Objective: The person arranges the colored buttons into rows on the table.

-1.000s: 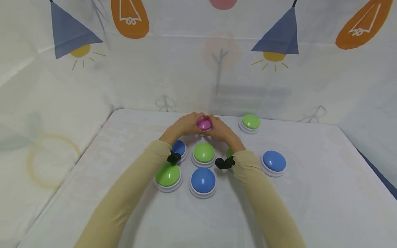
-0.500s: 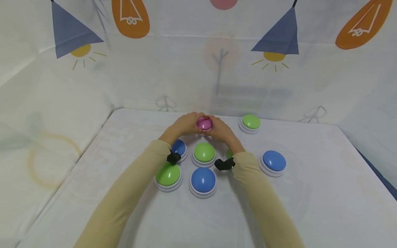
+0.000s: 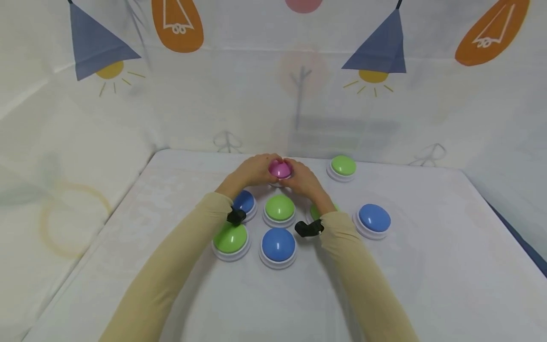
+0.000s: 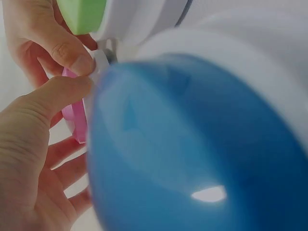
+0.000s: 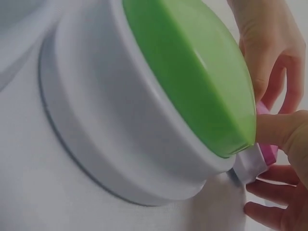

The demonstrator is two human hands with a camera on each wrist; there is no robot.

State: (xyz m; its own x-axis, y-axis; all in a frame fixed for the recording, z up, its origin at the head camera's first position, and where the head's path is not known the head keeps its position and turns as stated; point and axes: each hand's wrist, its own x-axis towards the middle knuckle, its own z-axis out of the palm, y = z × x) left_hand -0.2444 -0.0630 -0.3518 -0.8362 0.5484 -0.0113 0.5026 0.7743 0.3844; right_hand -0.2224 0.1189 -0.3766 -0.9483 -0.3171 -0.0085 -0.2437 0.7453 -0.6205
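Observation:
A pink dome push button (image 3: 279,169) with a white base sits at the back of the white table, held between both hands. My left hand (image 3: 256,170) curls round its left side, and my right hand (image 3: 304,180) curls round its right side. In the left wrist view both thumbs meet at the near side of the pink button (image 4: 77,118), with other fingers beyond it. Just in front stands a green push button (image 3: 279,208). A blue push button (image 3: 243,202) lies below my left wrist. Partly hidden by my right wrist is another green push button (image 3: 315,212).
Nearer stand a green button (image 3: 231,239), partly covered by the left wrist strap, and a blue button (image 3: 278,245). To the right are a blue button (image 3: 374,218) and, farther back, a green button (image 3: 343,165). A printed white curtain (image 3: 256,95) hangs behind the table.
The head view has shifted slightly. Both hands stay round the pink push button, with no clear movement of it on the table.

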